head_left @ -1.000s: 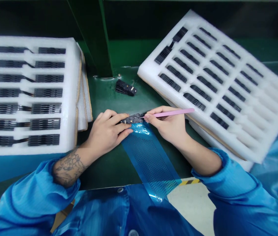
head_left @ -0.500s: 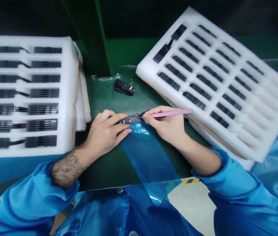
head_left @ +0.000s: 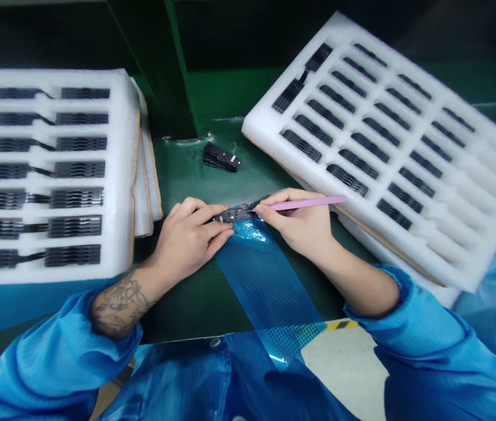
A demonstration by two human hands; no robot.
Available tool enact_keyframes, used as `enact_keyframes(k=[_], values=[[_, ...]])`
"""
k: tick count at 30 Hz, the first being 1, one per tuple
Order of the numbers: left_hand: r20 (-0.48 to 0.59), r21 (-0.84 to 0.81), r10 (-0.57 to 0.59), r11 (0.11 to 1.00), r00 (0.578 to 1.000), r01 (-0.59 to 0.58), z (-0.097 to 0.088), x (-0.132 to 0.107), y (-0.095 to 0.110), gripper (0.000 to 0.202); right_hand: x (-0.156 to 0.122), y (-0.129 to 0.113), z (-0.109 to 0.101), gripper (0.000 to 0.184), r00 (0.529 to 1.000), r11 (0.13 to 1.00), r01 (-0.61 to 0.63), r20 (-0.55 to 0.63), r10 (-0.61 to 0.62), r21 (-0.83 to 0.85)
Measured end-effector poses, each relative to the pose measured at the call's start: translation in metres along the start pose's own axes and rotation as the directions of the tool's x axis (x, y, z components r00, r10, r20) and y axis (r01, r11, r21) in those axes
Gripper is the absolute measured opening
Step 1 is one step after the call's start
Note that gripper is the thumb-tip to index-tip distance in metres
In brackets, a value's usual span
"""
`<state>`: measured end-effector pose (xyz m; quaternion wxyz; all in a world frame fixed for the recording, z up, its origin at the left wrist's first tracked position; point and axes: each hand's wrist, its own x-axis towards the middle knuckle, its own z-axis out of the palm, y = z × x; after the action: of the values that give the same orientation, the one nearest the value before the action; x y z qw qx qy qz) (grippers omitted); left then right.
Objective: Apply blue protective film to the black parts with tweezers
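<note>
My left hand [head_left: 189,237] pinches a small black electronic module [head_left: 233,214] between thumb and fingers. My right hand [head_left: 294,219] grips slim pink tweezers [head_left: 309,203], whose tip rests on that module. Under both hands lies a strip of perforated blue film [head_left: 265,286], running from the module down towards my front. A second black module [head_left: 221,158] lies alone on the green bench [head_left: 182,181], above my hands. Whether the tweezer tips clamp anything is too small to tell.
Two white foam trays hold rows of black parts: one at left [head_left: 123,175] stacked on others, one tilted at right [head_left: 265,126]. A dark green post [head_left: 155,64] rises behind the bench. My blue sleeves [head_left: 46,362] enter from below.
The view has shifted slightly. Both hands stay in almost the same place, holding the module and tweezers as before.
</note>
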<state>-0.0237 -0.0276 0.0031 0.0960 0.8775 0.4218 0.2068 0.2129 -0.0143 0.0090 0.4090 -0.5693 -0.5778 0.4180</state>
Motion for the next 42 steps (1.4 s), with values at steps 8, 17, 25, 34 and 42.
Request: enact_keyframes(k=[8,17,25,34,42], values=[[0.002,0.005,0.008,1.000,1.000,-0.008,-0.0008,0.0010,0.0006,0.015,-0.0008,0.0000,-0.0006,0.014,0.999,0.995,-0.042,0.009,0.042,0.087],[-0.010,0.012,0.008,1.000,1.000,-0.008,-0.0014,0.0013,0.0008,0.014,-0.0010,0.0020,-0.0001,0.014,1.000,0.999,-0.028,0.012,0.027,0.027],[-0.016,0.007,0.014,1.000,1.000,-0.014,-0.0013,0.0013,0.0016,0.014,-0.0009,0.0009,0.0009,0.011,1.000,1.000,-0.011,0.012,0.011,0.019],[0.004,0.009,0.018,1.000,1.000,-0.018,-0.0028,0.0010,0.0010,0.013,-0.0010,0.0011,0.0012,0.006,0.996,0.996,0.089,0.026,-0.089,-0.021],[0.034,0.031,0.007,0.999,0.999,-0.008,-0.0029,0.0079,0.0047,0.026,-0.0002,0.0030,0.0011,0.006,0.995,0.994,0.100,0.010,-0.099,-0.040]])
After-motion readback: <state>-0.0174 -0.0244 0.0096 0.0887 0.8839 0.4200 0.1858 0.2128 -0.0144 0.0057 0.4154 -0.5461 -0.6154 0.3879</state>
